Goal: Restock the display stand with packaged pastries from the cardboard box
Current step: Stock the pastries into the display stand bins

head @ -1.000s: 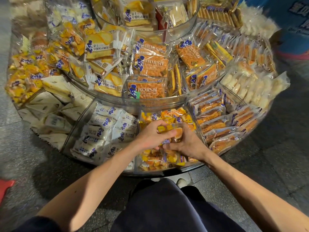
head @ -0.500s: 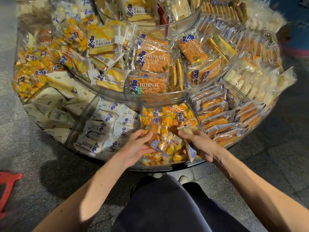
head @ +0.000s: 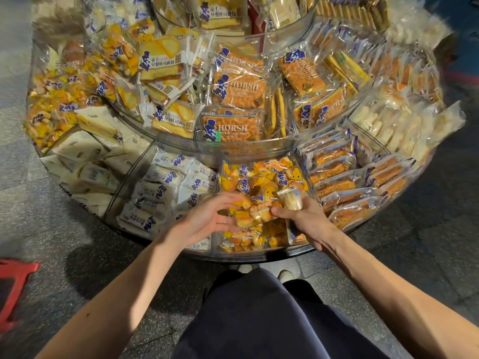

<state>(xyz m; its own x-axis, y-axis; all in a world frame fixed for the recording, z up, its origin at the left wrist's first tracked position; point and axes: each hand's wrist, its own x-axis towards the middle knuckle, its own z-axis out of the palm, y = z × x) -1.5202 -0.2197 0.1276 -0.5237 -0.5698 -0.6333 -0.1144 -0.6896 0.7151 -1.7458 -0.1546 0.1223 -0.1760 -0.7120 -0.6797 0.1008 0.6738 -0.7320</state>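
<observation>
A round, tiered clear display stand point(head: 181, 251) is filled with packaged pastries. Its near compartment holds yellow-orange small-cake packets point(head: 261, 180). My left hand point(head: 207, 220) is over this compartment's front with fingers spread, and the fingertips touch a blurred packet of orange cakes point(head: 248, 215). From the right, my right hand point(head: 309, 222) grips that same bundle, thumb laid on it, with a pale pastry packet point(head: 293, 200) against its fingers. The cardboard box is out of view.
White packets point(head: 166, 193) fill the compartment to the left, and long orange bars point(head: 342, 182) fill the one to the right. HORSH cake packs point(head: 233, 130) sit on the tier above. A red stool point(head: 13, 288) stands on the grey floor at left. My dark trousers point(head: 259, 320) are below.
One second ago both hands were pressed together on a packet in the near compartment. They then drew apart, and now hold a packet bundle between them nearer the front rim.
</observation>
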